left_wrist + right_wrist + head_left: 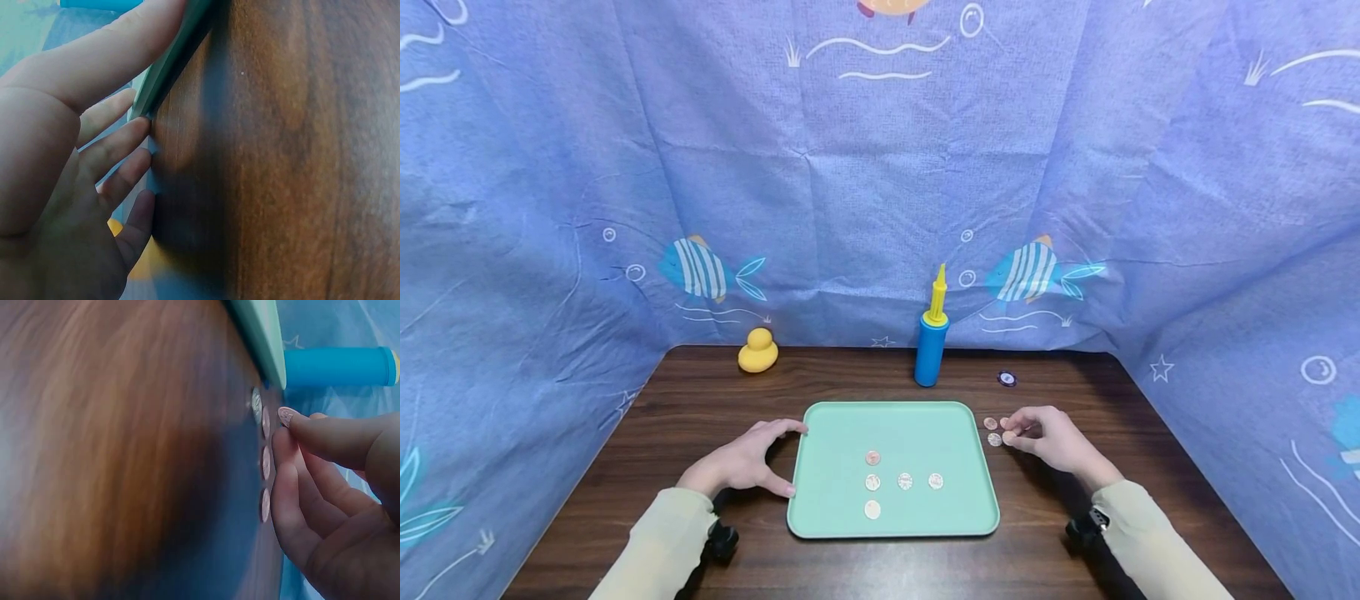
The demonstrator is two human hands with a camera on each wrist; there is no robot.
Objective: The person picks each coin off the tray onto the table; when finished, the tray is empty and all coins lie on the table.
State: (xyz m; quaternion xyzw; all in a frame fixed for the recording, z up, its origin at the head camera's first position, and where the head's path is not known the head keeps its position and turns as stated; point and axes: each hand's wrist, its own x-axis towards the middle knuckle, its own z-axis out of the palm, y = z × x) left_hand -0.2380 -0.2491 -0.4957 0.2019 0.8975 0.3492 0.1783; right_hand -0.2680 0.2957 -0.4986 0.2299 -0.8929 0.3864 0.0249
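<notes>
Right hand (1051,437) is just off the right edge of the mint-green tray (827,492), pinching one small pinkish coin (285,415) between thumb and fingertip. A few more loose coins (265,464) lie on the wooden table (700,400) right under those fingers. Left hand (741,462) rests against the tray's left rim, fingers spread and relaxed, holding nothing. Five coins in the tray (904,481) already.
</notes>
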